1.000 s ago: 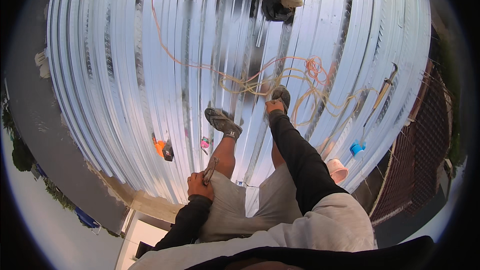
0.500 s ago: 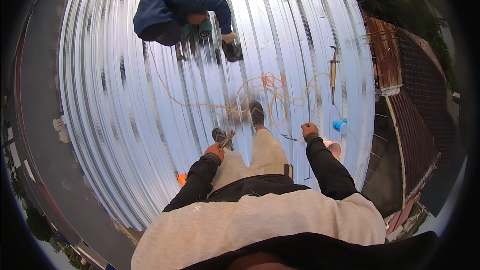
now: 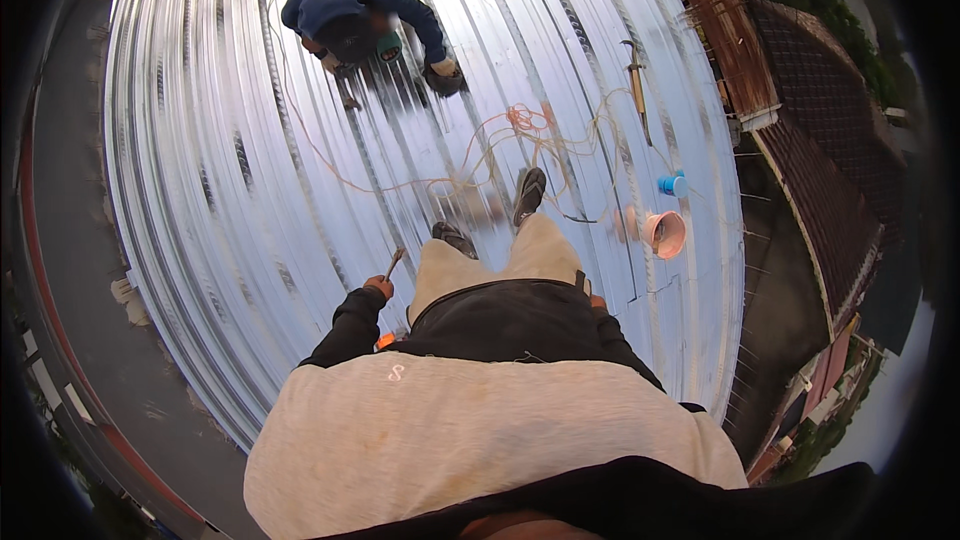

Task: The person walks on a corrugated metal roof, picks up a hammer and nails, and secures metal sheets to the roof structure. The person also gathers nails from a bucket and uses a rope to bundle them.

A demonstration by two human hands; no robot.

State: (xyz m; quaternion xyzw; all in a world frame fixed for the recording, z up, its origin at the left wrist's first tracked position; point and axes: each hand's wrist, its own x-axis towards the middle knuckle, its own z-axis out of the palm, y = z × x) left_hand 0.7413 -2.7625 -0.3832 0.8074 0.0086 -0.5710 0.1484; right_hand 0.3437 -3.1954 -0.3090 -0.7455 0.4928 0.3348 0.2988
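Left hand [image 3: 378, 286] closed around handle of small tool [image 3: 394, 264], head angled up and away over corrugated metal roof [image 3: 200, 170]. Right hand hidden behind torso; grip cannot be told. Feet planted just ahead of tool. Orange cord [image 3: 520, 135] tangled beyond shoes; pink bowl [image 3: 665, 234] and blue cup [image 3: 673, 184] well to right. Second person [image 3: 350, 5] crouched at far end of sheeting.
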